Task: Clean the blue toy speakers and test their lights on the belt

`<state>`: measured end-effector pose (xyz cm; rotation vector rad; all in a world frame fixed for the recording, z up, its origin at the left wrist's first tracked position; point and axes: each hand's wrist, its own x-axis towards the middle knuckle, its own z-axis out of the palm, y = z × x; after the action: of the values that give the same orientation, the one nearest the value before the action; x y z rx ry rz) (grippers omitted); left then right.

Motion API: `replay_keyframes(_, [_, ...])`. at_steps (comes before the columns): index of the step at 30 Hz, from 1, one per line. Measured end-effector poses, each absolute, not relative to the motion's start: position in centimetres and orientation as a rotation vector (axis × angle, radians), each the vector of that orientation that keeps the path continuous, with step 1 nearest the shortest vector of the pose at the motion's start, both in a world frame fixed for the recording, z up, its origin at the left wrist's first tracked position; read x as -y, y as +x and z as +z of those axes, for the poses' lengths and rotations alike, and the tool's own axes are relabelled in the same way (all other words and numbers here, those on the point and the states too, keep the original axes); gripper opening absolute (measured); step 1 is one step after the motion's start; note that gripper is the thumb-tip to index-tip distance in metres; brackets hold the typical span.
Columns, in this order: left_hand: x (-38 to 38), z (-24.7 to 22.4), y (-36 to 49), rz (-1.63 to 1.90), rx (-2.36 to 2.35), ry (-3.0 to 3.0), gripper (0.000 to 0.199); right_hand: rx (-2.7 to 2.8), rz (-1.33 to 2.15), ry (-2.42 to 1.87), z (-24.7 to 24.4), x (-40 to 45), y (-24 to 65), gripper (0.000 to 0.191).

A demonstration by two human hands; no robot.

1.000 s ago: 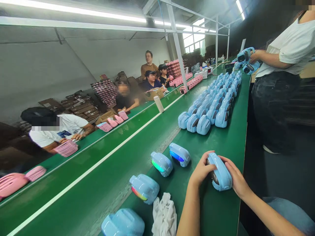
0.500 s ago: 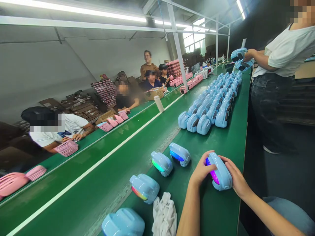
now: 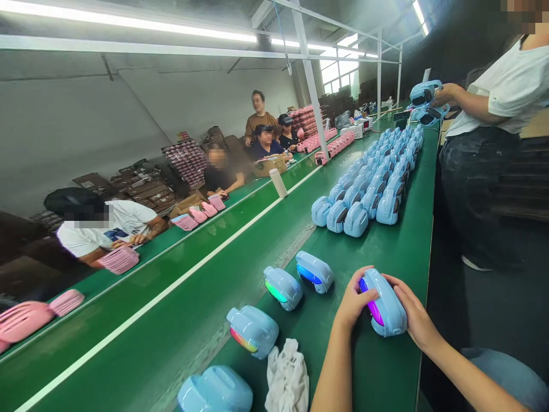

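Note:
A light blue device with a glowing purple strip is held between my two hands over the green table. My left hand grips its left side, the thumb lying across the lit strip. Against its right side rest the fingers of my right hand. To the left stand similar blue devices: one lit blue, one lit green, one lit red and yellow, and another cut off by the bottom edge. A crumpled white cloth lies near them.
Rows of blue devices cover the table farther ahead. A person at the right holds two blue devices. Across the green belt, several people sit or stand near pink parts. A white cylinder and a metal post rise beyond the belt's near half.
The view has shifted slightly. The person at the right has moved a little to the right with the blue devices. My hands keep the same hold.

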<state>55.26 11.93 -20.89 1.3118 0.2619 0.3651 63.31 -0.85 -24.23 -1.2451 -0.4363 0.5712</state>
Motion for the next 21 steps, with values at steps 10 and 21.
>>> replay_keyframes(10, [-11.86, -20.53, 55.2, 0.369, -0.266, 1.306, 0.061, 0.435, 0.58, -1.251, -24.69, 0.83, 63.44, 0.044])
replay_keyframes(21, [-11.81, -20.27, 55.26, 0.344, -0.301, 1.306, 0.064, 0.433, 0.578, -1.249, -24.48, 0.78, 63.4, 0.042])
